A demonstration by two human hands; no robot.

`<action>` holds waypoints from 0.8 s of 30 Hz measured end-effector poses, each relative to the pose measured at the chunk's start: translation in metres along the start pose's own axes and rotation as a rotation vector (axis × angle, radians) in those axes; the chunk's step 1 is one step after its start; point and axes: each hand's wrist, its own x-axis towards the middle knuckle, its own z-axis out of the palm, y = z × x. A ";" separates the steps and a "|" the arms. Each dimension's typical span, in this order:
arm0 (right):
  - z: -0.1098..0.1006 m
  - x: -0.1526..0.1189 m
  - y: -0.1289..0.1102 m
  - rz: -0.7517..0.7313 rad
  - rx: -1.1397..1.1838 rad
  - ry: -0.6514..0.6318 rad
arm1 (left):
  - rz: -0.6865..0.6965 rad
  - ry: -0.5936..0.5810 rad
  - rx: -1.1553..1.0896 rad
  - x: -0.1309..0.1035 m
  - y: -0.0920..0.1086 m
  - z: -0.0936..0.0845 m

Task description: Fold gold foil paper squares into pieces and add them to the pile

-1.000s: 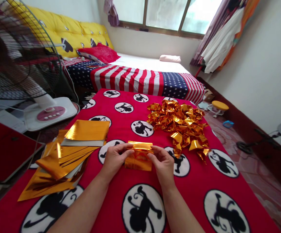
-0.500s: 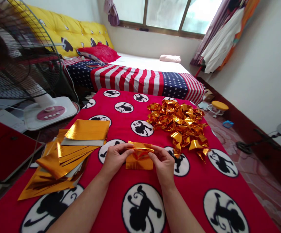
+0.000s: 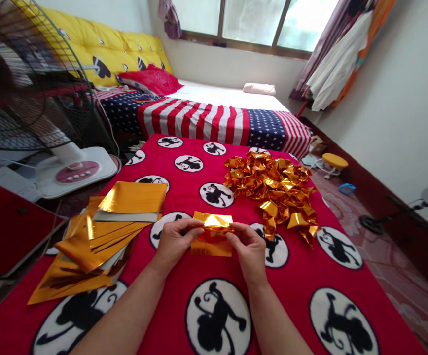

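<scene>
A partly folded sheet of gold foil paper (image 3: 212, 220) is held between both hands above the red cloth. My left hand (image 3: 177, 241) pinches its left edge between thumb and fingers. The right edge is pinched by my right hand (image 3: 247, 244). Across the middle of the sheet runs a raised crease, with flat parts above and below it. To the left lies a fanned stack of flat gold sheets (image 3: 132, 198), some showing a pale back. A heap of folded gold foil pieces (image 3: 273, 180) sits at the back right.
The red cloth (image 3: 155, 315) with monkey prints covers the table. A fan on a white base (image 3: 103, 165) stands at the left. Behind the table is a bed (image 3: 214, 121) with a striped cover. A yellow stool (image 3: 335, 160) stands on the floor at right.
The upper part of the gold sheet has tilted and risen slightly, and now catches more light. Both hands keep their pinch in nearly the same place.
</scene>
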 end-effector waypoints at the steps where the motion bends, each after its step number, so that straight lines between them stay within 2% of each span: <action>1: 0.000 0.000 0.000 -0.002 0.008 0.001 | 0.001 -0.003 0.001 0.000 0.000 0.000; 8: -0.002 0.000 0.005 -0.014 -0.010 0.039 | 0.007 -0.007 0.009 -0.001 0.004 0.000; 16: -0.003 -0.003 0.009 -0.071 -0.151 0.165 | -0.043 0.037 0.015 -0.002 0.002 0.003; 24: -0.002 -0.002 0.011 -0.089 -0.170 0.176 | -0.011 0.062 0.012 -0.003 0.002 0.003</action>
